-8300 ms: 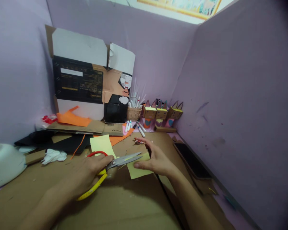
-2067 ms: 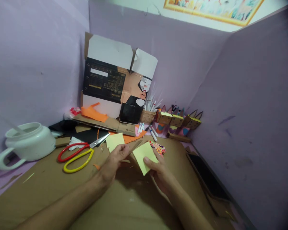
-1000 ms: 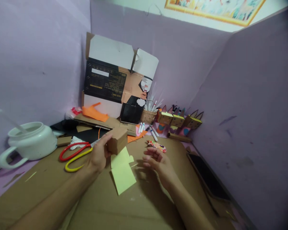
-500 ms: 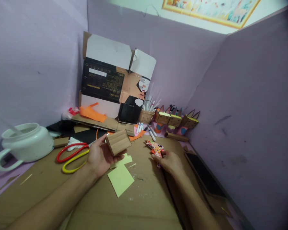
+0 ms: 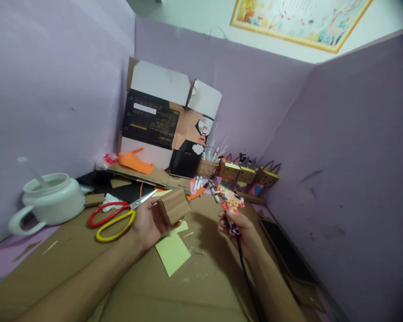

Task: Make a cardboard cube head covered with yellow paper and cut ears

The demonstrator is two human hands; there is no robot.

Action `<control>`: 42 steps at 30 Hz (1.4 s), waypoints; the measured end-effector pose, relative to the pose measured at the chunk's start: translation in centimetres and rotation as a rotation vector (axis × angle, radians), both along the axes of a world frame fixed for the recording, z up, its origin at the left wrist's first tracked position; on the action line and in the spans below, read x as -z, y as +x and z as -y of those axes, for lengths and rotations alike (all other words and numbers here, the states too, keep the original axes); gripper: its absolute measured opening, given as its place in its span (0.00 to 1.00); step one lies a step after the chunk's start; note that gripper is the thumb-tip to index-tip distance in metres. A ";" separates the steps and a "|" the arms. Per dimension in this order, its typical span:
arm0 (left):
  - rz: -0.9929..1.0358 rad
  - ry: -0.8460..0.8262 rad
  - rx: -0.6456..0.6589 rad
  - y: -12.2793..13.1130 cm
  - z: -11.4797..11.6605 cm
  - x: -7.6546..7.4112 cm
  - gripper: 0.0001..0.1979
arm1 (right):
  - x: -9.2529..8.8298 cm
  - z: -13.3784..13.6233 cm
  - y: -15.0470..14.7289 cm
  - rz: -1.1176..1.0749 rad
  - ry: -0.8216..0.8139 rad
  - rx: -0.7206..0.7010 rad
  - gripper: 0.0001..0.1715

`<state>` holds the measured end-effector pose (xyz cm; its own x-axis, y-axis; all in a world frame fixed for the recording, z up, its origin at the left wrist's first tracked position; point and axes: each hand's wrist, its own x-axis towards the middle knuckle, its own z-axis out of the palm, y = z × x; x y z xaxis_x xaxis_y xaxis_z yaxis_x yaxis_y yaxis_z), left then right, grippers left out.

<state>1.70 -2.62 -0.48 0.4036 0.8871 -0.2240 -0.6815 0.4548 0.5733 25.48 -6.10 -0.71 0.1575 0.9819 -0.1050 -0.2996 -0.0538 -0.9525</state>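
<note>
My left hand [image 5: 149,223] is closed around a small brown cardboard box [image 5: 175,206], tilted above the cardboard-covered table. In my right hand [image 5: 243,228] is a glue gun [image 5: 233,203] with a colourful floral pattern, an orange trigger and a black cord [image 5: 242,259] running down from its handle. Its front end points up and left, apart from the box. Scissors [image 5: 116,221] with one red and one yellow handle lie beside my left hand, blades partly spread. Below the box lie pale yellow paper pieces [image 5: 173,255].
A white pot [image 5: 55,201] stands at the left. Behind are a flattened carton [image 5: 154,118], orange paper [image 5: 136,162], a basket of sticks [image 5: 207,169], markers [image 5: 198,182] and several eared cardboard figures [image 5: 267,175]. A dark flat device [image 5: 285,250] lies along the right wall.
The glue gun has been lifted off the table by my right hand, its cord now showing. My left hand still holds the box, now turned slightly. The camera view has shifted a little.
</note>
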 end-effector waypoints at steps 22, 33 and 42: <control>-0.076 -0.024 0.175 1.8 -0.2 1.2 0.19 | 0.8 3.7 -3.9 0.261 0.313 -0.212 0.25; -0.174 0.009 0.207 2.3 0.1 0.9 0.20 | 1.1 4.0 -3.9 0.289 0.210 -0.234 0.27; -0.208 0.019 0.135 2.5 0.4 0.5 0.18 | 0.3 4.4 -4.2 0.325 0.208 -0.253 0.26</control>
<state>4.20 -3.04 -0.99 0.4656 0.8333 -0.2981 -0.4819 0.5213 0.7043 21.33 -10.49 -1.04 -0.0974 0.9888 0.1131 0.0142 0.1150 -0.9933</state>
